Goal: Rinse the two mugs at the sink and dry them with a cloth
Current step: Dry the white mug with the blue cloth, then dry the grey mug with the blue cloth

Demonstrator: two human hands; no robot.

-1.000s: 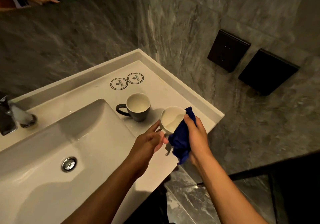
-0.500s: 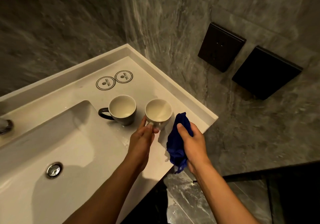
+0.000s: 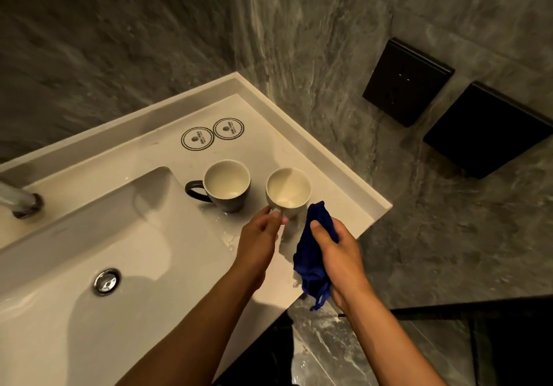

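Two mugs stand upright side by side on the white counter [image 3: 269, 152] right of the basin. The dark mug [image 3: 226, 185] has a white inside and its handle points left. The white mug [image 3: 288, 192] stands to its right. My left hand [image 3: 259, 237] pinches the white mug's handle at its near side. My right hand [image 3: 338, 258] grips a crumpled blue cloth [image 3: 312, 254], held just right of the white mug and hanging down past the counter's front edge.
The white basin [image 3: 89, 266] with its metal drain [image 3: 106, 281] lies to the left, the tap [image 3: 21, 203] at the far left. Two round coasters [image 3: 212, 134] sit at the back. Water drops lie near the mugs. Dark wall panels [image 3: 407, 82] hang on the marble wall.
The white mug came down from mid-air, where the cloth was wiping its rim, onto the counter beside the dark mug. My right hand drew the cloth away from it.
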